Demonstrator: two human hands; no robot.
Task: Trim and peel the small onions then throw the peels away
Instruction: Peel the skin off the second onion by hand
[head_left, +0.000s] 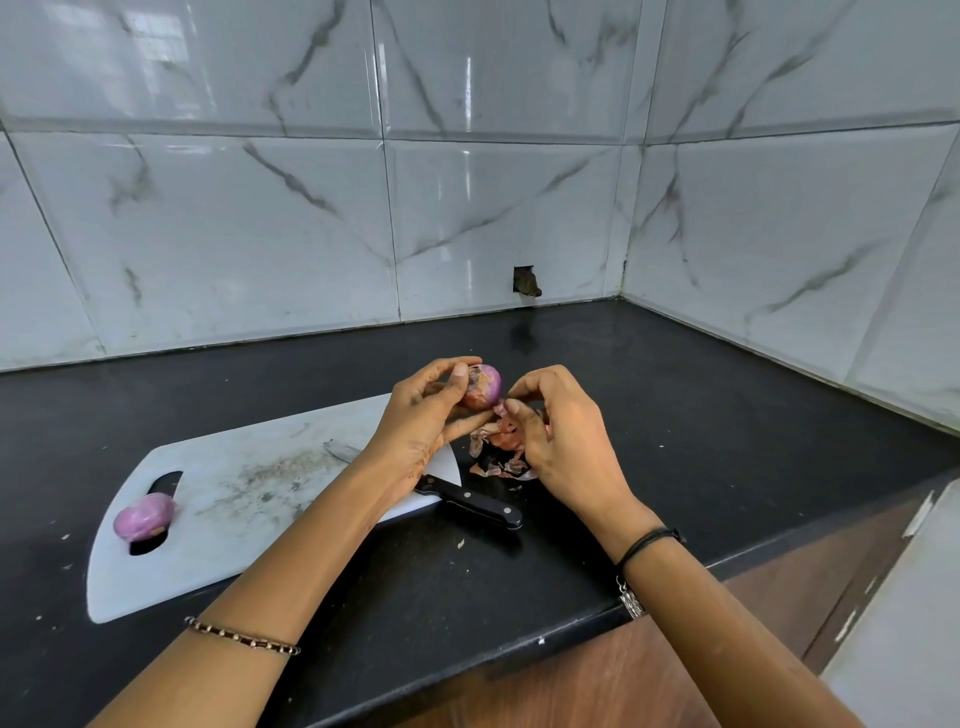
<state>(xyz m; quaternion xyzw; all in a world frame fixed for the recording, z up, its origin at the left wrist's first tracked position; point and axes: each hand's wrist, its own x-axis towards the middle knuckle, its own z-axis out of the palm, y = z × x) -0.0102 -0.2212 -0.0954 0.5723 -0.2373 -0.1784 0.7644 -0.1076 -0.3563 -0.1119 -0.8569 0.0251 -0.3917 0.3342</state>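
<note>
Black counter (675, 415): L hand (421, 421) grips onion (483, 387) above it, R hand (561, 436) pinches peel (500, 410).

Both bare forearms reach in from the near edge and converge mid-scene. Left hand (431, 421): thumb and curled fingers grip a small purple, partly peeled onion (485, 387). Right hand (563, 441), just right: fingers curled, tips pinching a papery pink peel strip (500, 411).

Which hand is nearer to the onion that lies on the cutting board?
Left. The left hand, gripping another onion, is to the right of the onion on the board; the right hand, pinching a peel, is farther right.
</note>
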